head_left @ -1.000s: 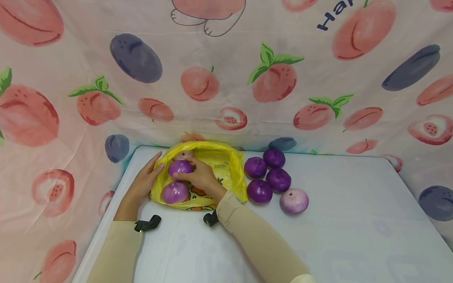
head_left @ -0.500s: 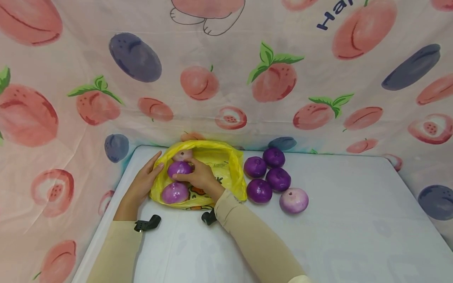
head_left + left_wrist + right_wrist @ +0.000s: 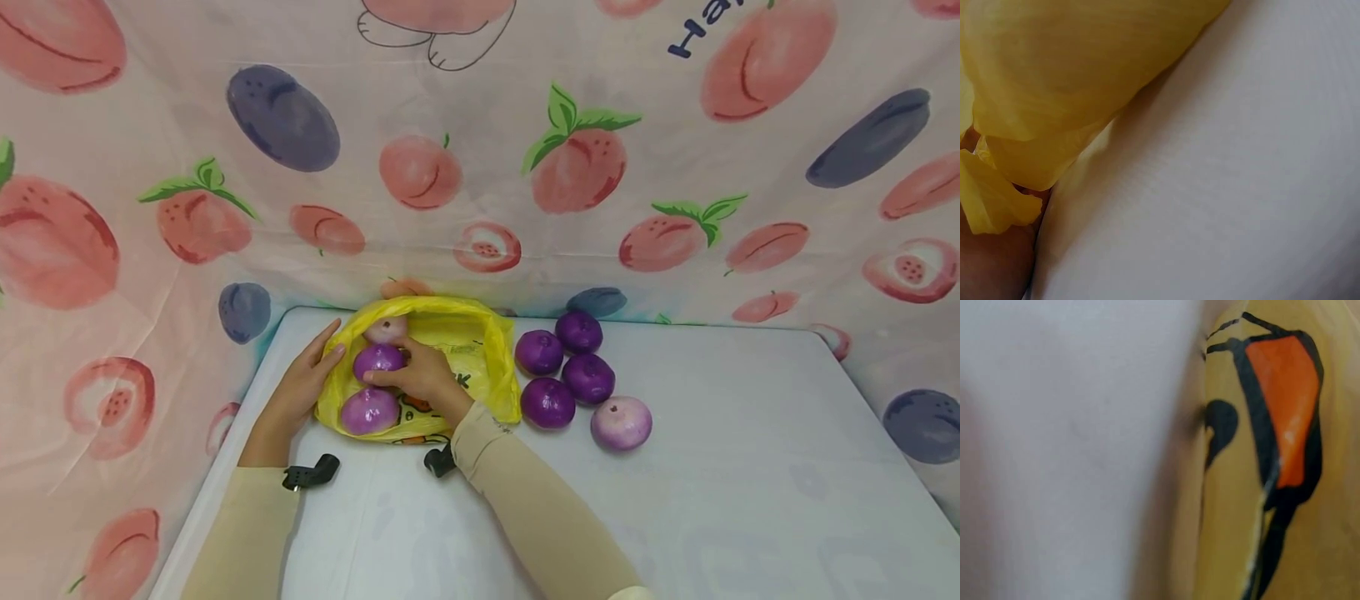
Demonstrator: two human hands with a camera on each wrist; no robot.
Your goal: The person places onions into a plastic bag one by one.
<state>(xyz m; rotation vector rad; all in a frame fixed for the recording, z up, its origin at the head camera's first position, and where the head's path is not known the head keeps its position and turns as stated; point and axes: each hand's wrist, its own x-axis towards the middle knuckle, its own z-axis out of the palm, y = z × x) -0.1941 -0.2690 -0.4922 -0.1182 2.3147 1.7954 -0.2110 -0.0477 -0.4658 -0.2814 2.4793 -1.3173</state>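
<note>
Left hand (image 3: pixel 303 379), fingers pretty much straight, rests against the yellow bag (image 3: pixel 501 367) beside it, probably so it won't sag, while the right hand (image 3: pixel 426 372) pinches a purple onion (image 3: pixel 375 360) inside.

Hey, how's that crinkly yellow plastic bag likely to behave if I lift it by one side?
The thin yellow plastic bag is probably floppy: its rim looks wavy and creased. It would likely sag at the end by the bare left hand, where round purplish onions sit. Being round, they may roll toward the low side.
</note>
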